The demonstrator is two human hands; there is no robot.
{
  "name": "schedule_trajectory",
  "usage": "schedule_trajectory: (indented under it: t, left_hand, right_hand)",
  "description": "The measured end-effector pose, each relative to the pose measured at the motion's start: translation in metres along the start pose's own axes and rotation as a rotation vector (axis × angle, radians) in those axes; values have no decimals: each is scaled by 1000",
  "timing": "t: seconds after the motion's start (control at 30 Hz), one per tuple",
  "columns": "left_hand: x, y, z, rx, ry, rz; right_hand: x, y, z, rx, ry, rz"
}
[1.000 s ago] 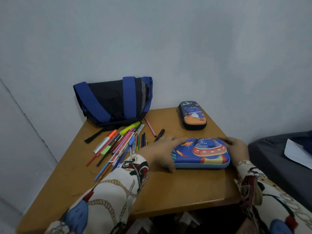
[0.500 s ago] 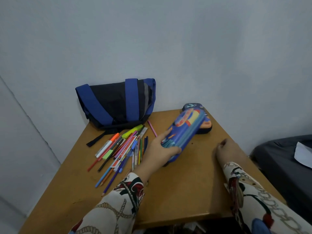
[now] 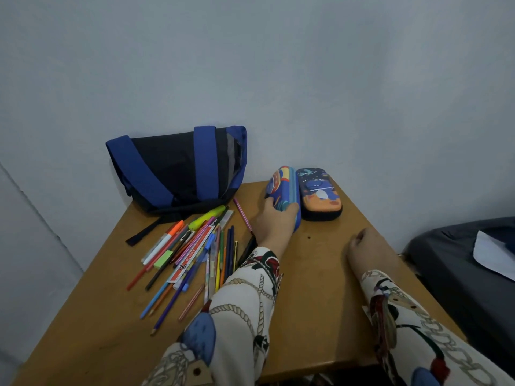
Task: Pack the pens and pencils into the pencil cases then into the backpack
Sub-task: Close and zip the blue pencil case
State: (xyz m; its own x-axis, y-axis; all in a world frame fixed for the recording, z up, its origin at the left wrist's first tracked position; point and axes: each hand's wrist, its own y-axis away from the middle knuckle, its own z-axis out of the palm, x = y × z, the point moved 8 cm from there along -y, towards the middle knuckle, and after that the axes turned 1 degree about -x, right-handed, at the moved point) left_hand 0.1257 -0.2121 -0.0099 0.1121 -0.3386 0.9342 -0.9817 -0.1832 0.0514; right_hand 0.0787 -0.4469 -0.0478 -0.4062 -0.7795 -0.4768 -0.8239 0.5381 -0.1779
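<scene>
My left hand (image 3: 274, 220) grips the blue pencil case (image 3: 284, 190) on its edge at the back of the counter (image 3: 320, 288).

My fingers and thumb are curled round the near end of that case, which stands tilted on its long side, just beside the second pencil case (image 3: 320, 195) lying flat to its right. My right hand (image 3: 365, 250) rests on the counter well apart from both, fingers curled in and holding nothing. The pens and pencils (image 3: 195, 252) lie loose in a fan to the left of my arm. The blue and black backpack (image 3: 178, 169) sits against the wall behind them. A dark bed (image 3: 459, 268) with a white paper (image 3: 493, 254) stands to the right.
</scene>
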Motion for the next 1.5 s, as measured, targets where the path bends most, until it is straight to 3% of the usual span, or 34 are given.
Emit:
schedule_trajectory:
  t: [0.2, 0.33, 0.47, 0.67, 1.13, 1.5]
  left_hand:
    - [4, -20, -5, 95, -340, 51]
    - [0, -27, -7, 134, -400, 7]
    - [3, -23, 7, 28, -638, 43]
    - [-1, -10, 20, -139, -769, 3]
    - [-2, -30, 5, -15, -825, 98]
    - [-12, -18, -3, -75, -737, 152]
  right_hand:
    - [0, 1, 0, 6, -2, 6]
    - [0, 0, 0, 17, -2, 0]
    - [-1, 1, -1, 18, 1, -6]
    - [-1, 3, -1, 13, 22, -15]
    - [1, -1, 4, 26, 34, -9]
    - [0, -1, 5, 13, 42, -7]
